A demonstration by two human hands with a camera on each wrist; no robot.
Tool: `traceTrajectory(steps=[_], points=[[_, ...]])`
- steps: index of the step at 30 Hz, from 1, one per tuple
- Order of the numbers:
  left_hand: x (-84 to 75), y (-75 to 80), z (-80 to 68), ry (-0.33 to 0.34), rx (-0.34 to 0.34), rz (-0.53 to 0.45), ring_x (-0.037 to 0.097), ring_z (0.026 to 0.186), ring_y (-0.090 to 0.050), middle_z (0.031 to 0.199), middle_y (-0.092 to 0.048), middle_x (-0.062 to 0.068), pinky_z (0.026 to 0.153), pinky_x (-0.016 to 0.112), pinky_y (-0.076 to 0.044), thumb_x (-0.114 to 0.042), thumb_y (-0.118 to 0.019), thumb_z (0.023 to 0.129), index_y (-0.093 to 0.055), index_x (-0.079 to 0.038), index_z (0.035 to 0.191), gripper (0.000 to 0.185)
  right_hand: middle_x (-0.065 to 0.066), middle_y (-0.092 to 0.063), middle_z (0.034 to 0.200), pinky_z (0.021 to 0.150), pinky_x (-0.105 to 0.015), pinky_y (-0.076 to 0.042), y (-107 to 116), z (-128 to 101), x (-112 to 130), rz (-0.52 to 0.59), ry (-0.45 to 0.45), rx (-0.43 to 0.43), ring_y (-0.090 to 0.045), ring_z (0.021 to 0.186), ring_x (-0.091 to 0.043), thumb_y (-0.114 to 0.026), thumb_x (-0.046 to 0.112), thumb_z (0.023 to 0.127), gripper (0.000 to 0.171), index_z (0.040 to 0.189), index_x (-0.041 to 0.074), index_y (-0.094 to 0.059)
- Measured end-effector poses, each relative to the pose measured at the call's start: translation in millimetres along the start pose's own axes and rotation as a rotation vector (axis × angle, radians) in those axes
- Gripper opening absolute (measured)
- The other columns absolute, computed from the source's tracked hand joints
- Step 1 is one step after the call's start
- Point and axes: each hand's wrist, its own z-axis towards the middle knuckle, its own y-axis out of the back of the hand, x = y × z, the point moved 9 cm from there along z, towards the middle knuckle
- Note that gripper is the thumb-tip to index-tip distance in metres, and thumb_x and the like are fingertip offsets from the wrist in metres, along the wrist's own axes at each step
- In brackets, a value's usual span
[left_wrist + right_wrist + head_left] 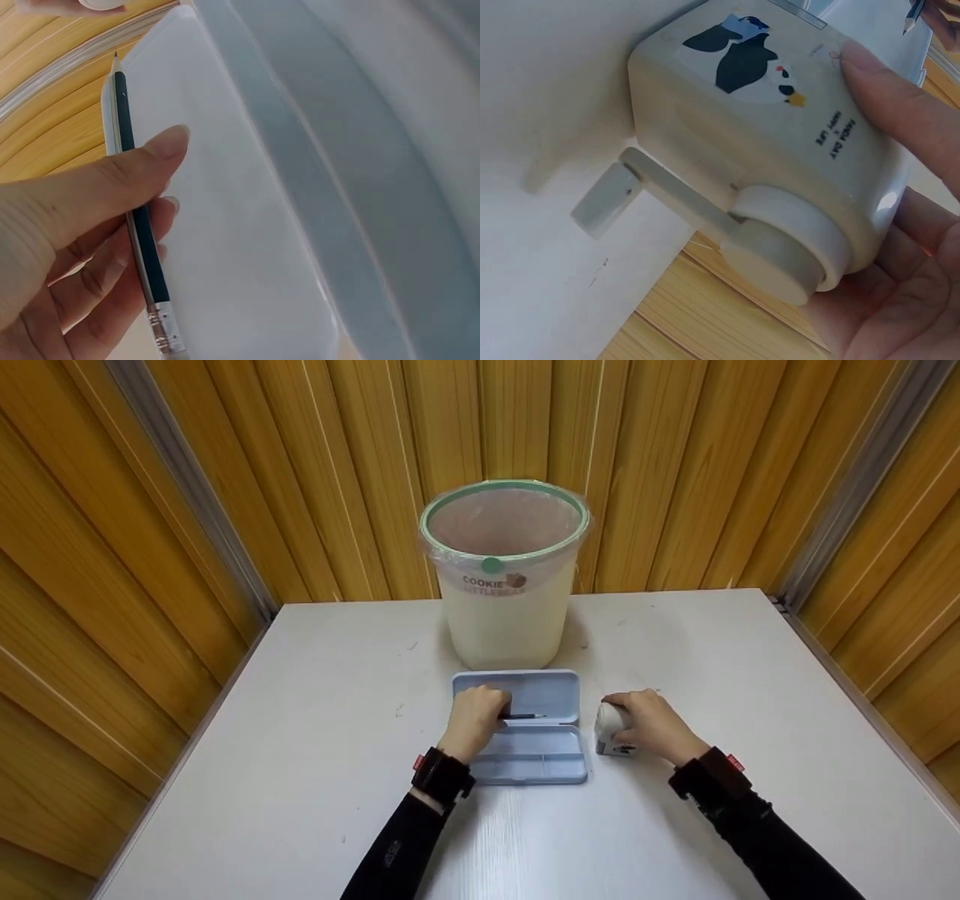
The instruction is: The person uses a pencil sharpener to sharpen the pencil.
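In my left hand (475, 720) a dark pencil (139, 202) is pinched between thumb and fingers, its sharpened tip pointing right in the head view. The pencil is over a light-blue pencil case (540, 695), which lies with its lid folded back and divided compartments toward me. My right hand (656, 725) grips a white crank pencil sharpener (613, 725) just right of the case. In the right wrist view the sharpener's crank handle (679, 196) and a panda picture (754, 60) show on it.
Behind the case stands a cream trash bin (508, 622) with a green rim and a clear plastic liner. The white table (322, 697) meets wood-patterned walls (360, 472) at the back and sides.
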Motion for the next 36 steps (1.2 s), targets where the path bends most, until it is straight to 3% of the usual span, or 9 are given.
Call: traceTrajectory(steps=[16, 25, 36], points=[[7.2, -26.3, -13.4, 0.005, 0.191, -0.1, 0.019, 0.068, -0.07, 0.072, -0.074, -0.002, 0.063, 0.033, -0.055, -0.022, -0.089, 0.062, -0.077, -0.017, 0.071, 0.016, -0.016, -0.073, 0.101, 0.081, -0.05, -0.053, 0, 0, 0, -0.001, -0.001, 0.008, -0.065, 0.089, -0.029, -0.082, -0.003, 0.062, 0.051, 0.111, -0.003, -0.068], [4.9, -32.9, -19.8, -0.049, 0.194, -0.143, 0.018, 0.067, -0.07, 0.073, -0.075, -0.002, 0.062, 0.03, -0.056, -0.018, -0.089, 0.061, -0.079, -0.016, 0.071, 0.014, -0.017, -0.072, 0.103, 0.083, -0.052, -0.053, -1, -1, -1, 0.009, -0.016, 0.021, -0.066, 0.092, -0.031, -0.082, -0.003, 0.064, 0.05, 0.112, -0.003, -0.068], [10.1, -29.5, -21.2, -0.049, 0.21, -0.13, 0.019, 0.07, -0.071, 0.075, -0.075, -0.001, 0.064, 0.031, -0.056, -0.018, -0.086, 0.07, -0.079, -0.015, 0.077, 0.011, -0.023, -0.07, 0.11, 0.089, -0.054, -0.051, -1, -1, 3, -0.004, -0.028, 0.039, -0.065, 0.098, -0.037, -0.082, -0.003, 0.066, 0.055, 0.118, -0.007, -0.064]])
